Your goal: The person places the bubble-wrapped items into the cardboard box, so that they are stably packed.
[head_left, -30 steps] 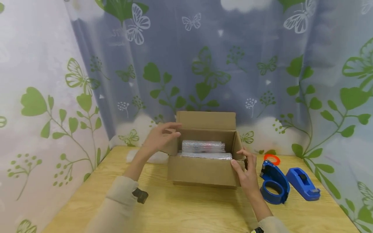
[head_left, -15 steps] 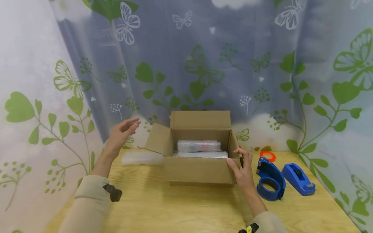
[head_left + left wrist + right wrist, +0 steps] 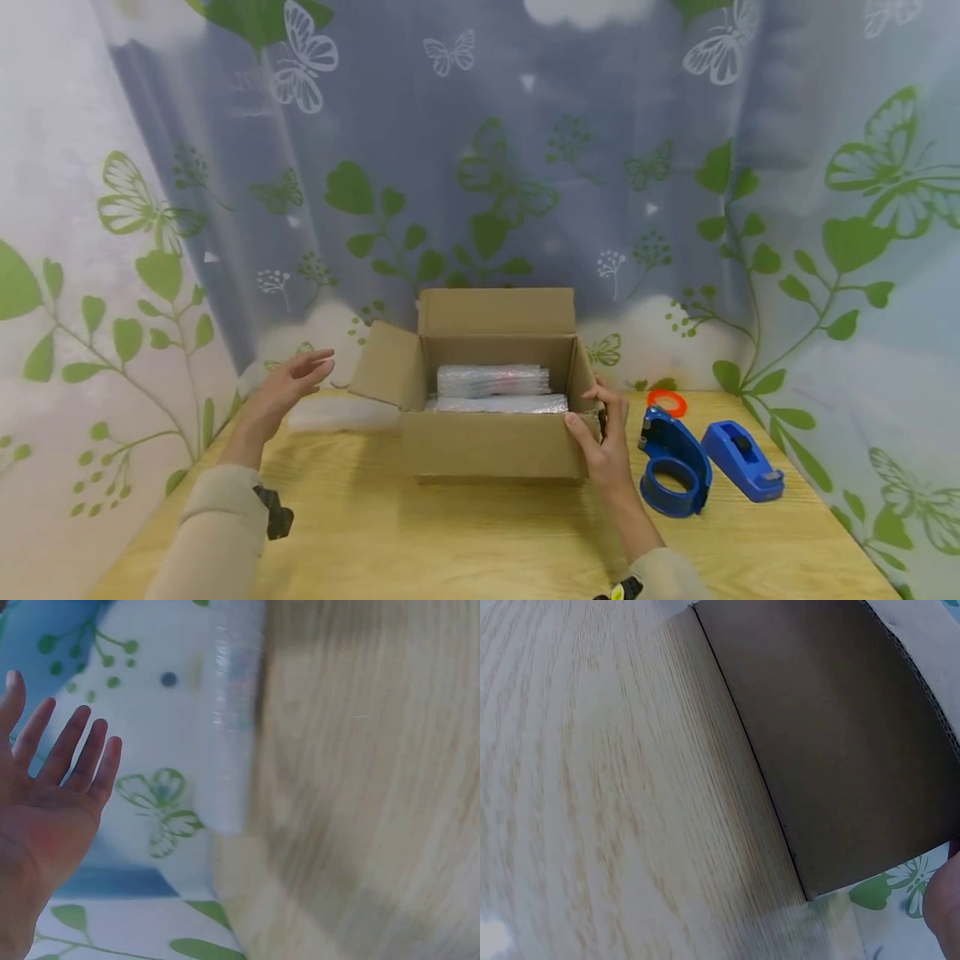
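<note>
An open cardboard box (image 3: 491, 446) stands on the table, its back flap up and its left flap spread outward. Inside lie bubble-wrapped packages (image 3: 491, 380), one behind the other. My right hand (image 3: 609, 446) grips the box's front right corner, thumb on the front panel and fingers along the right side. In the right wrist view, only a thumb tip (image 3: 943, 907) shows beside the cardboard. To the left of the box, my left hand (image 3: 287, 393) is held in the air with nothing in it. Its fingers are spread in the left wrist view, near a bubble-wrapped bundle (image 3: 234, 712).
Right of the box sit a blue hand-held tape dispenser (image 3: 693, 458), a blue desktop tape dispenser (image 3: 742, 461) and an orange-red ring (image 3: 666, 403). Behind the wooden table (image 3: 480, 542) hangs a curtain (image 3: 450, 167) patterned with leaves and butterflies.
My left hand has left the box's left flap and moved left, then lowered slightly. That flap now shows spread outward. The right hand keeps its hold on the corner.
</note>
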